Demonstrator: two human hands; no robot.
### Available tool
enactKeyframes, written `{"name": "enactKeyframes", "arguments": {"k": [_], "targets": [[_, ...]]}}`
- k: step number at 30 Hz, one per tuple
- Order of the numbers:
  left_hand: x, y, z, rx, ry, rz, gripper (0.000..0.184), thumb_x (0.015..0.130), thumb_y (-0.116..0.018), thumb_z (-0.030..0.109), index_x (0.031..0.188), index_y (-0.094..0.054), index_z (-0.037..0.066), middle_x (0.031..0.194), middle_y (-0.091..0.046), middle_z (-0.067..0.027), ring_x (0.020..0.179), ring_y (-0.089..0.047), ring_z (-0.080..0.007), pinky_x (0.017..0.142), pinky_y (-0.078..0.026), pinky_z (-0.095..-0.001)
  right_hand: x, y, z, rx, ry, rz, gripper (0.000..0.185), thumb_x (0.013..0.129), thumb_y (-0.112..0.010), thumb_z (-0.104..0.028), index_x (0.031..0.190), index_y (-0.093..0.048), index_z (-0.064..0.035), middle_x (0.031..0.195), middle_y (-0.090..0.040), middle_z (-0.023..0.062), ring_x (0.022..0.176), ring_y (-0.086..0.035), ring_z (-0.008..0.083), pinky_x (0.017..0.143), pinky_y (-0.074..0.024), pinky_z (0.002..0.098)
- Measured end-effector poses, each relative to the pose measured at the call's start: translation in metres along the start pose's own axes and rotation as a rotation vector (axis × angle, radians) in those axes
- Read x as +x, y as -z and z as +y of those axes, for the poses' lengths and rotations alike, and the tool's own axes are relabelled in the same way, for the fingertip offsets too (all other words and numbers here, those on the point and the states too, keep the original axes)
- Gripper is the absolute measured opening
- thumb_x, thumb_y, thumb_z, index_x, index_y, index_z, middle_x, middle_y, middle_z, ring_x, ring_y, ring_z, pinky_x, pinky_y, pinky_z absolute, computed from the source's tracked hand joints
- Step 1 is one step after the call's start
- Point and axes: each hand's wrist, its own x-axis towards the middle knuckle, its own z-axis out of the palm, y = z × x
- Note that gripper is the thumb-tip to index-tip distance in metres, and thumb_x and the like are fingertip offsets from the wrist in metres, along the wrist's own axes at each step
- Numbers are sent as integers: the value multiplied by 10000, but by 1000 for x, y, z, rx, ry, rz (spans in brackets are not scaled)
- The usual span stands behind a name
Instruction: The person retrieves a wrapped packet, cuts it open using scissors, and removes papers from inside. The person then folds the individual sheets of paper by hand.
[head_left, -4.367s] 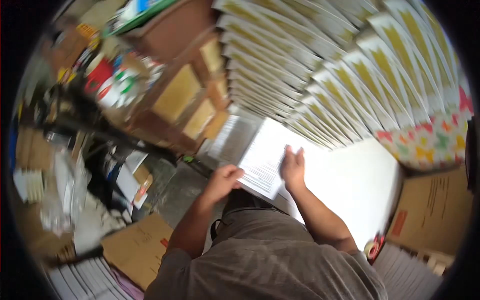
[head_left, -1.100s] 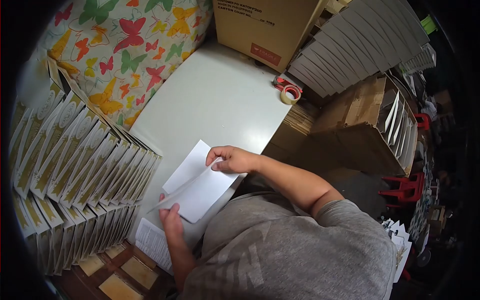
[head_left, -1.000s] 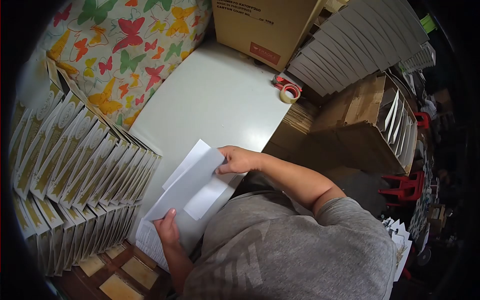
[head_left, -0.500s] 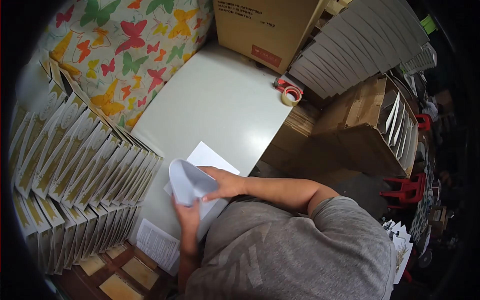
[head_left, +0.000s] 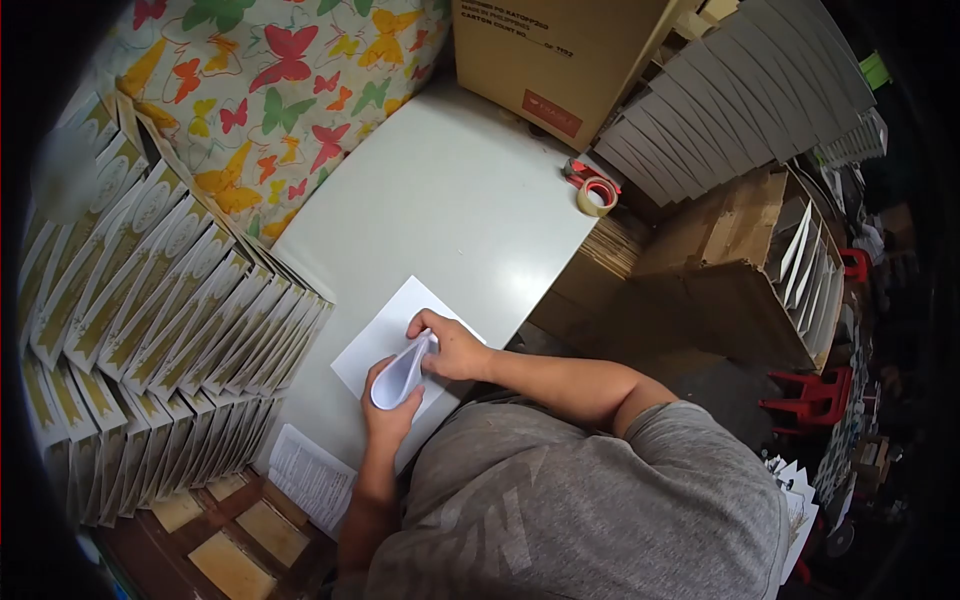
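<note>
A curled bundle of white paper [head_left: 401, 374], bent into a teardrop-shaped loop, is held above the table near my body. My left hand [head_left: 388, 412] is closed around the rounded lower end of the loop. At its narrower upper end, my right hand [head_left: 455, 348] pinches the paper between thumb and fingers. Beneath both hands, white paper [head_left: 412, 300] lies flat on the pale table [head_left: 400, 200]. I cannot tell how many sheets are in the bundle.
Rows of gold-and-white printed packs [head_left: 150, 290] line the left. A printed sheet [head_left: 312, 478] lies at the table's near left. A tape roll [head_left: 597, 196] sits on the far right edge, by a big carton [head_left: 560, 60]. Another open carton [head_left: 720, 260] stands right of the table.
The paper was spread into a wide, open curl; now it is bent into a narrower loop. My right hand has moved up to its upper end, and more of the flat paper shows.
</note>
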Motion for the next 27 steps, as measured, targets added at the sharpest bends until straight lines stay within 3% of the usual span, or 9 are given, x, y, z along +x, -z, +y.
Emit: {"name": "enactKeyframes", "arguments": {"k": [2,4,7,10,13,17,22,27], "targets": [[6,-12,-23,62,157,102,654,716,-848,30,1334,-636,22,1248,-718,-144,1115,-703,-277,986,-560,-362,5,-15,22,45,-40,159,401,798,-627,9,1180,-550,-84,1020,-666,81,830,-598,195,753,-509,341],[10,-19,-22,16,170,78,650,716,-852,34,1331,-642,23,1234,-727,-141,1101,-710,-274,970,-567,-359,5,-13,19,40,-58,151,392,803,-624,9,1175,-542,-83,1019,-663,85,830,-599,198,755,-511,340],[8,-24,-18,-124,218,43,639,715,-861,44,1321,-661,26,1192,-753,-131,1057,-731,-264,922,-588,-350,-4,-13,12,31,-98,90,364,820,-614,7,1160,-520,-81,1014,-652,99,830,-601,206,762,-517,337],[18,-12,-11,-37,209,83,674,753,-867,72,1372,-617,-18,1251,-726,-175,1132,-714,-298,952,-585,-347,9,-10,5,6,-133,-50,437,842,-613,-12,1260,-496,-60,1038,-637,118,889,-622,213,805,-535,345],[4,17,29,-217,157,109,558,770,-845,53,1292,-665,-28,1171,-756,-169,1010,-748,-281,868,-609,-364,13,-2,-41,75,-139,-78,451,868,-609,-27,1296,-467,-39,1012,-645,159,885,-649,244,786,-536,349],[0,36,70,-801,418,70,495,817,-815,31,1279,-660,-52,1143,-751,-198,966,-749,-293,842,-619,-402,24,9,-83,426,-92,-122,354,986,-589,-68,1315,-467,-22,1044,-649,130,917,-644,186,814,-538,319],[-14,36,75,-899,404,78,459,837,-786,-10,1275,-657,-50,1125,-748,-206,941,-748,-298,823,-623,-410,29,-7,-89,658,-182,-131,270,1091,-525,-135,1326,-469,-13,1067,-647,108,939,-629,152,837,-536,300],[-20,39,86,-883,375,103,437,843,-787,-2,1257,-661,-59,1092,-754,-198,931,-749,-286,805,-621,-368,27,-9,-86,634,-137,-200,289,1130,-482,-195,1353,-462,-13,1064,-649,104,935,-625,148,835,-531,300]]}}
